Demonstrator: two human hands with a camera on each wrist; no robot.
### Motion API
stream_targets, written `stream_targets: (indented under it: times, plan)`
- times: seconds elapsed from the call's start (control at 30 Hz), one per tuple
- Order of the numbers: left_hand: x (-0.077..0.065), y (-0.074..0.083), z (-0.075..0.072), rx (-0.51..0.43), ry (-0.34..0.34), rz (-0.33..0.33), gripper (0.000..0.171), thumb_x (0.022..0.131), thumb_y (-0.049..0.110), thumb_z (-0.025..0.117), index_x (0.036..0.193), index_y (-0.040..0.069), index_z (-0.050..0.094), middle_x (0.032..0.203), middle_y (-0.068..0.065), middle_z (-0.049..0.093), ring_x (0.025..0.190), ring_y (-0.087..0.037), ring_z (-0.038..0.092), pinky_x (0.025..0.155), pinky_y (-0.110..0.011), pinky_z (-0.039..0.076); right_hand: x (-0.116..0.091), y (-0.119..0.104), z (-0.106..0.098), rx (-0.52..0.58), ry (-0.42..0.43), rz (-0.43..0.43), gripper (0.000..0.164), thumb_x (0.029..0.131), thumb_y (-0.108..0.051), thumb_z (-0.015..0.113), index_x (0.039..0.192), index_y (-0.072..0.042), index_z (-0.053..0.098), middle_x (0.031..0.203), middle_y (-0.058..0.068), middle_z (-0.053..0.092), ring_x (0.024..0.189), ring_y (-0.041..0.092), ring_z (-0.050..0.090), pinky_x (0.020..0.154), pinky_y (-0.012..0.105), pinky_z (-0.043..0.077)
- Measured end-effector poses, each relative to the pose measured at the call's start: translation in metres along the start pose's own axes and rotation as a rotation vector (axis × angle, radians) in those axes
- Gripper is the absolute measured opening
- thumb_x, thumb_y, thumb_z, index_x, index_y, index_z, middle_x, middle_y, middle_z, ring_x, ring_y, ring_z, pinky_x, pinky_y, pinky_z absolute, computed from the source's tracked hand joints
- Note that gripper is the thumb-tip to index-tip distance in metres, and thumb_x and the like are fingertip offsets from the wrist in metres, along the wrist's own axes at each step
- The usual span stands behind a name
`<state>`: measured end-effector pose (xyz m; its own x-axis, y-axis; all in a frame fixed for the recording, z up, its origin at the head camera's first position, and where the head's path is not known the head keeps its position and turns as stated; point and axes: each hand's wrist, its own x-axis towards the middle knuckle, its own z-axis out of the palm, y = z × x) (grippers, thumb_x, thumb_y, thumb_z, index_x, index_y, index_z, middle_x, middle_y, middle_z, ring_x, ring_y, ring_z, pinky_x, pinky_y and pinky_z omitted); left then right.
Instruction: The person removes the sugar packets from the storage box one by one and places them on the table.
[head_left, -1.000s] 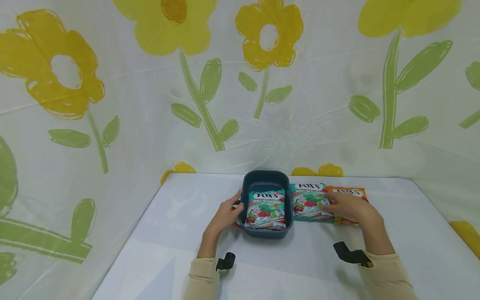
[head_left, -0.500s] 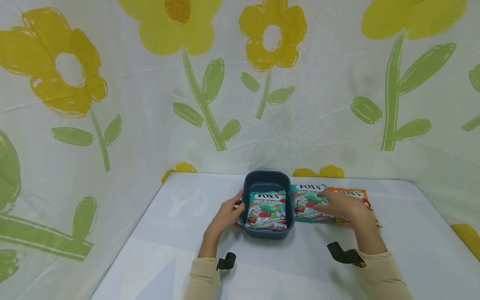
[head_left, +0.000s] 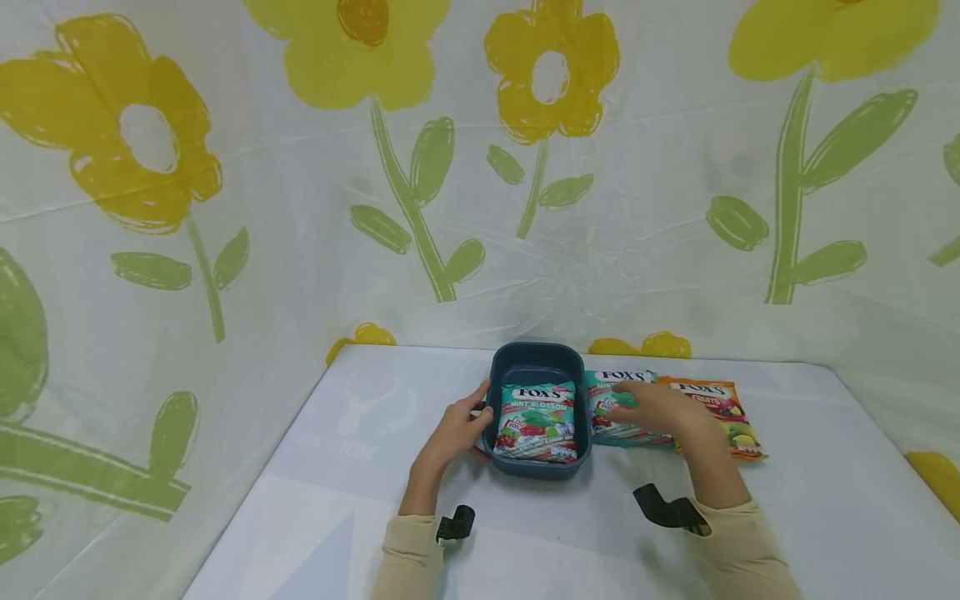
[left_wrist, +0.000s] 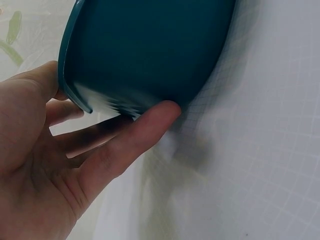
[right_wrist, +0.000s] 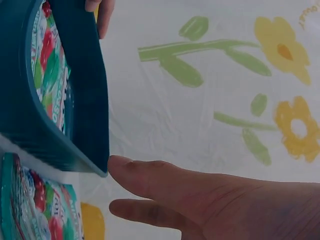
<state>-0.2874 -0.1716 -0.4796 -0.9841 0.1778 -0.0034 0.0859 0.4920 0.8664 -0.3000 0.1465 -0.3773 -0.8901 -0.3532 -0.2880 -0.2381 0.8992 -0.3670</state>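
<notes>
In the head view, my left hand (head_left: 455,429) grips the left side of a dark blue plastic bin (head_left: 536,471). A green Fox's Mint Blossom candy bag (head_left: 537,421) lies in the bin's near part. Close up in the left wrist view, my left fingers (left_wrist: 132,142) curl at the bin's rim and wall (left_wrist: 150,50). My right hand (head_left: 663,410) is over a second Mint Blossom candy bag (head_left: 618,434) just right of the bin, fingers extended and holding nothing. Whether it touches that bag cannot be told. In the right wrist view, the right thumb (right_wrist: 145,175) appears near the bin's corner.
An orange Fox's fruits candy bag (head_left: 738,421) lies on the white table (head_left: 570,542), right of the second green bag and partly behind my right wrist. A flower-print curtain (head_left: 637,283) stands behind the table's back edge.
My right hand has moved left, from over the orange bag's edge to over the second green bag, uncovering more of the orange bag. My left hand keeps its grip on the bin.
</notes>
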Motion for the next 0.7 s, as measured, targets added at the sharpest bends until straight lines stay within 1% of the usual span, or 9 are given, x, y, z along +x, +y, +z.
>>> stream_targets:
  times: [0.13,0.3,0.4,0.5,0.57,0.63,0.67,0.7]
  plan:
    - [0.0,0.001,0.0,-0.025,-0.007,-0.017,0.06,0.099,0.02,0.047,0.156,0.018,0.028,0.136,-0.021,0.057,0.108,-0.032,0.064,0.056,-0.031,0.062,0.001,-0.007,0.001,0.005,-0.005,-0.02,0.068,0.092,-0.045,0.063,0.143,-0.002,0.047,0.141,0.027,0.052,0.124,0.045,0.052,0.098,0.065,0.048]
    - [-0.001,0.001,0.0,-0.036,-0.017,-0.004,0.061,0.098,0.019,0.047,0.156,0.016,0.028,0.135,-0.023,0.057,0.107,-0.032,0.064,0.056,-0.033,0.062,0.002,-0.017,0.003,0.012,-0.009,-0.009,0.068,0.092,-0.045,0.063,0.144,-0.005,0.046,0.143,0.025,0.051,0.127,0.045,0.05,0.098,0.066,0.048]
    - [-0.001,0.001,0.0,0.0,-0.006,0.013,0.06,0.098,0.019,0.048,0.155,0.014,0.029,0.135,-0.024,0.058,0.106,-0.031,0.065,0.063,-0.031,0.063,0.005,-0.024,0.004,0.013,-0.01,-0.013,0.068,0.091,-0.048,0.063,0.142,-0.006,0.049,0.142,0.024,0.052,0.127,0.045,0.05,0.098,0.067,0.047]
    - [-0.001,0.002,0.0,0.02,0.005,0.015,0.06,0.098,0.019,0.048,0.155,0.015,0.029,0.134,-0.023,0.058,0.107,-0.031,0.066,0.064,-0.03,0.063,0.01,-0.031,0.006,0.011,-0.011,-0.028,0.065,0.092,-0.047,0.063,0.141,-0.006,0.05,0.14,0.022,0.054,0.126,0.043,0.051,0.098,0.067,0.047]
    - [-0.001,0.001,0.0,0.016,0.005,0.021,0.06,0.098,0.018,0.048,0.155,0.014,0.029,0.135,-0.025,0.058,0.107,-0.033,0.066,0.062,-0.031,0.063,0.013,-0.036,0.008,0.011,-0.007,-0.027,0.065,0.092,-0.046,0.062,0.141,-0.005,0.05,0.141,0.021,0.055,0.128,0.042,0.051,0.101,0.065,0.046]
    - [-0.001,0.001,0.0,-0.006,-0.003,0.017,0.061,0.098,0.018,0.048,0.155,0.014,0.028,0.135,-0.026,0.057,0.108,-0.035,0.065,0.056,-0.032,0.062,0.015,-0.042,0.009,-0.001,0.001,-0.03,0.064,0.092,-0.045,0.063,0.141,-0.005,0.05,0.141,0.021,0.055,0.128,0.041,0.051,0.102,0.065,0.046]
    - [0.0,0.001,0.0,-0.016,-0.006,0.015,0.061,0.098,0.017,0.048,0.156,0.014,0.028,0.136,-0.026,0.056,0.109,-0.035,0.065,0.054,-0.032,0.062,0.016,-0.045,0.01,-0.009,0.004,-0.031,0.065,0.092,-0.046,0.063,0.142,-0.005,0.05,0.14,0.021,0.055,0.128,0.042,0.052,0.101,0.065,0.046]
    - [0.0,0.0,0.0,-0.023,-0.007,0.011,0.061,0.098,0.017,0.048,0.156,0.014,0.028,0.136,-0.026,0.056,0.109,-0.036,0.065,0.053,-0.032,0.062,0.016,-0.047,0.011,-0.01,0.006,-0.033,0.066,0.092,-0.046,0.063,0.142,-0.005,0.05,0.14,0.021,0.055,0.124,0.041,0.055,0.101,0.064,0.048]
